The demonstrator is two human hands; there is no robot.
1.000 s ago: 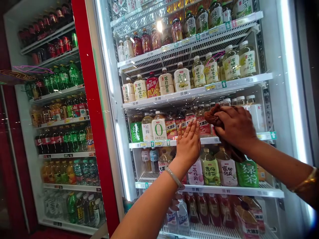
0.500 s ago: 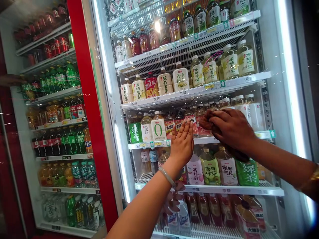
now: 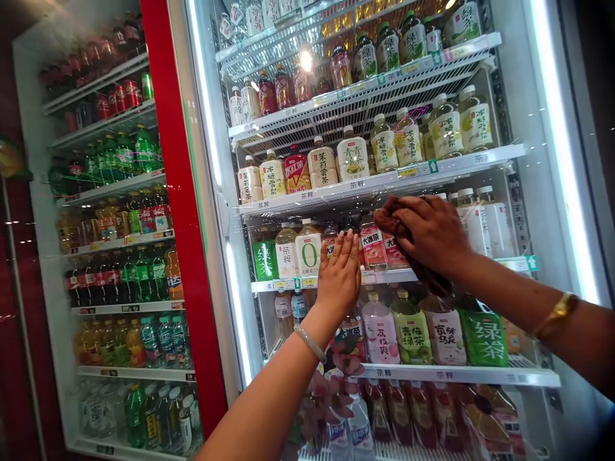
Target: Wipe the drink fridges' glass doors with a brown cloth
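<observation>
I have the left hand [image 3: 340, 275] laid flat against the glass door [image 3: 288, 141] of a lit drinks cooler, its fingers straight and side by side, the grip uncurled. Higher and to its right, my right hand [image 3: 432, 234] is clamped on a brown cloth [image 3: 391, 218], bunched up at the glass, with a darker fold hanging below the palm. Between the hands, behind the pane, I see red-labelled tea bottles [image 3: 372, 246]; a bottle with a green zero [image 3: 307, 250] stands just left of the left fingers. A pale bangle [image 3: 310, 344] rings the left wrist, a gold band [image 3: 560, 314] the right. Further left, a red frame [image 3: 185, 211] borders more shelved drinks.
</observation>
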